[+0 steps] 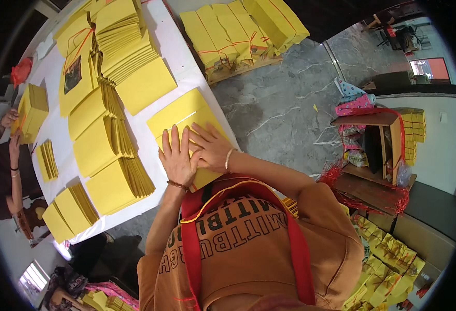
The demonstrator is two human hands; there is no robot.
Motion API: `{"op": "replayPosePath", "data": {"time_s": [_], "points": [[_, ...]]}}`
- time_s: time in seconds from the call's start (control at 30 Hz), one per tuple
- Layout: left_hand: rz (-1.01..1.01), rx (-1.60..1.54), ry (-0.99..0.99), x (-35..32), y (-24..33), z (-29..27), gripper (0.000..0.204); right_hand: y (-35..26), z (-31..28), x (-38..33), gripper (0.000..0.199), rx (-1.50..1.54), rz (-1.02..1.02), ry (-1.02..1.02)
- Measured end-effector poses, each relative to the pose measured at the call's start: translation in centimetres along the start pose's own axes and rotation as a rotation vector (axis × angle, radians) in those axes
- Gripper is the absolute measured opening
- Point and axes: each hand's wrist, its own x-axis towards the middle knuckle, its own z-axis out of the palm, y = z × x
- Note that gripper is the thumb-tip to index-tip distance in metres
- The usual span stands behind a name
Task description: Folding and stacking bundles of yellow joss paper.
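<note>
A yellow paper piece, folded or stacked, lies at the right edge of the white-covered table. My left hand, with a dark beaded bracelet, rests flat on it with fingers spread. Just to the right, my right hand, wearing a pale bangle, also presses flat on the paper, its thumb side meeting the left hand. A thin white streak shows on the paper beyond my fingertips. Neither hand grips anything. My palms hide the middle of the paper.
Overlapping yellow paper stacks cover the white table. Across it, another person's hands hold a yellow block-shaped bundle. Tied yellow bundles sit on a low wooden pallet beyond. A wooden stool-like frame with red strings stands right.
</note>
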Motion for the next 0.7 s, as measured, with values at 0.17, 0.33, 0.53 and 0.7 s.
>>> {"op": "replayPosePath", "data": {"time_s": [0.17,0.33,0.53,0.7], "points": [[-0.004,0.035,-0.03,0.3,0.4,-0.7,0.073,1.0,-2.0,-1.0,0.065,-0.187,0.152,-0.032],[0.077,0.107,0.018,0.0,0.5,-1.9,0.071,1.2,-1.8,-0.4,0.063,-0.085,0.133,-0.041],[0.439,0.193,0.036,0.5,0.6,-2.0,0.058,2.4,-1.7,-0.8,0.062,-0.076,0.11,-0.146],[0.453,0.475,0.039,0.3,2.1,-1.9,0.048,4.4,-3.2,-0.5,0.062,0.525,0.096,-0.205]]}}
